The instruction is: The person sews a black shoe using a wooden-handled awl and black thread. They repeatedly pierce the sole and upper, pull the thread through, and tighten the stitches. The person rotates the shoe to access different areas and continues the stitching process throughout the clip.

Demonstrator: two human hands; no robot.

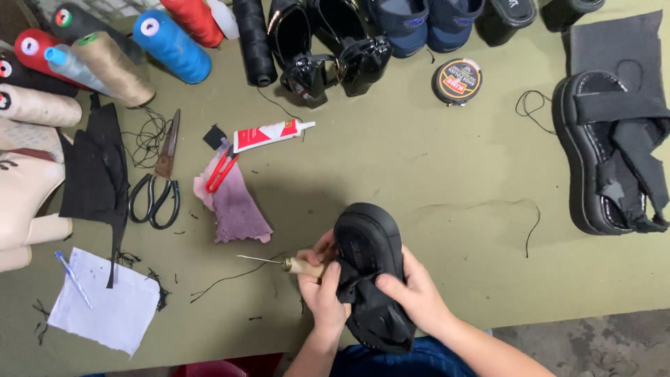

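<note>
Head view, looking down on an olive-green worktable (433,174) that fills nearly the whole picture. Along its far edge lie large thread cones (171,45) in blue, red, tan, cream and black, with black glossy shoes (335,52) and dark blue shoes (419,24) beside them. At the right edge a black platform sandal (593,160) lies on its side, its wide fabric straps loose. At the left lies a scrap of black fabric (94,167), and below it a white sheet of paper (105,304) with a blue pen (73,279) on it.

At the near edge, in the middle, both hands hold a black sandal (370,258), sole up and toe pointing away. The right hand (419,297) is clasped over its crumpled black strap. The left hand (322,286) is closed around a wooden-handled awl (293,264), whose thin metal needle points left over the table, while also pressing against the sandal's side.

Left of the hands lies a pink cloth (234,206), with red thread snips (222,169) and a white-and-red glue tube (269,134) at its upper end. Black-handled scissors (159,181) lie further left. A round tin (457,80) sits near the far shoes. Loose black threads (534,216) trail across the table.
</note>
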